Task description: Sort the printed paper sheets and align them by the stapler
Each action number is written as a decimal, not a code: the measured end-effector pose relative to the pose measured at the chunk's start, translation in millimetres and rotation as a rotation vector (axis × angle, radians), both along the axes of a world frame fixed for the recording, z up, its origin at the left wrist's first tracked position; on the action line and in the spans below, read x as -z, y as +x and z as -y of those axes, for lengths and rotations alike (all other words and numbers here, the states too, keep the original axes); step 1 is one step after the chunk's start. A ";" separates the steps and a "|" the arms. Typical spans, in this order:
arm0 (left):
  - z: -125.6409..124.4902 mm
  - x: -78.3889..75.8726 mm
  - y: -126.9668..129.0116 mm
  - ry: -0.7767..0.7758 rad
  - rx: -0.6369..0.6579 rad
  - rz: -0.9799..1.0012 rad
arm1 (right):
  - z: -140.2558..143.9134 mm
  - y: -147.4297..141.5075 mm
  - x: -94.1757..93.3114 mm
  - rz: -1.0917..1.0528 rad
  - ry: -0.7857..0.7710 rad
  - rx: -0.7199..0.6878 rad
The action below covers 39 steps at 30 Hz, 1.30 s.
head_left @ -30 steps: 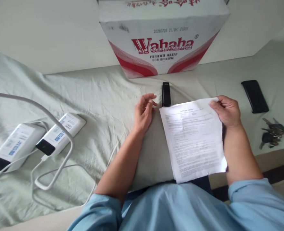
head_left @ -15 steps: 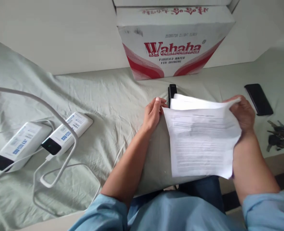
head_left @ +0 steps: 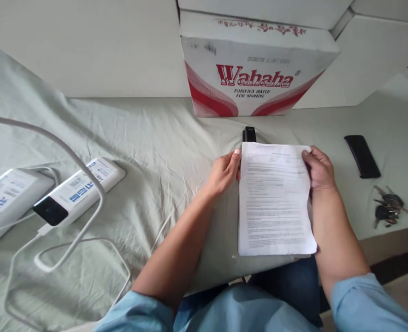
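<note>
A stack of printed paper sheets [head_left: 276, 203] lies nearly flat in front of me, at the near edge of the cloth-covered surface. My right hand [head_left: 319, 168] grips its upper right corner, thumb on top and fingers behind. My left hand [head_left: 225, 173] is closed at the upper left edge, thumb upright against the paper's side; some of its fingertips are hidden. Just beyond the top edge, a black stapler-like object [head_left: 250, 134] shows in part, its near end covered by the sheets.
A white and red Wahaha water carton [head_left: 259, 83] stands at the back against white panels. At right lie a black phone [head_left: 362, 157] and a bunch of keys [head_left: 390, 206]. Two white power banks [head_left: 81, 189] with looping white cables [head_left: 96, 182] occupy the left.
The sheets, fanned and lifted before, now lie squared together and flatter. My right hand has moved left and nearer with their corner; my left hand has closed at the left edge.
</note>
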<state>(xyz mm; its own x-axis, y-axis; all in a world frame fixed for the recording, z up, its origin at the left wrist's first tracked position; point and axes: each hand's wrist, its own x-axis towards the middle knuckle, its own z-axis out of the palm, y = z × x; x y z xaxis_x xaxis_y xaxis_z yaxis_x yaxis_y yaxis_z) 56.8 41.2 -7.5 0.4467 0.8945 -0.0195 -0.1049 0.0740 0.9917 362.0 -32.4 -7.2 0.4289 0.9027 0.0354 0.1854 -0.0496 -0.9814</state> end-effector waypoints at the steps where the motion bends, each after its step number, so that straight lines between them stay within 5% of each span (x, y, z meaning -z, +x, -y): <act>1: 1.1 -1.5 -1.1 0.010 0.024 -0.024 | 0.6 -2.3 0.5 -0.051 -0.027 0.014; 8: 0.6 -2.5 -4.5 0.045 0.087 -0.074 | -4.0 -5.0 5.3 -0.104 0.040 0.079; 13: -2.1 3.0 -1.2 0.057 -0.066 -0.057 | -5.8 -5.3 9.7 -0.166 0.085 0.097; 20: -0.7 3.6 5.4 -0.074 -0.289 0.147 | -5.7 -18.5 8.9 -0.228 0.092 -0.061; 31: -2.3 13.7 3.7 -0.231 -0.098 0.241 | -8.7 -13.3 13.1 -0.110 0.137 0.005; 39: -3.4 17.1 2.2 -0.137 -0.162 0.168 | -10.2 -12.9 12.3 -0.090 0.157 0.068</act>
<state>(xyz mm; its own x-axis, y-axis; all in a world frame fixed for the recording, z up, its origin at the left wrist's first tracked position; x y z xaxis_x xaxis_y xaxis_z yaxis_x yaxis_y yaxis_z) 59.0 44.6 -24.6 0.3054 0.9486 -0.0834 -0.2883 0.1756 0.9413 349.1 -22.2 -19.4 0.4965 0.8579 0.1323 0.0978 0.0961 -0.9906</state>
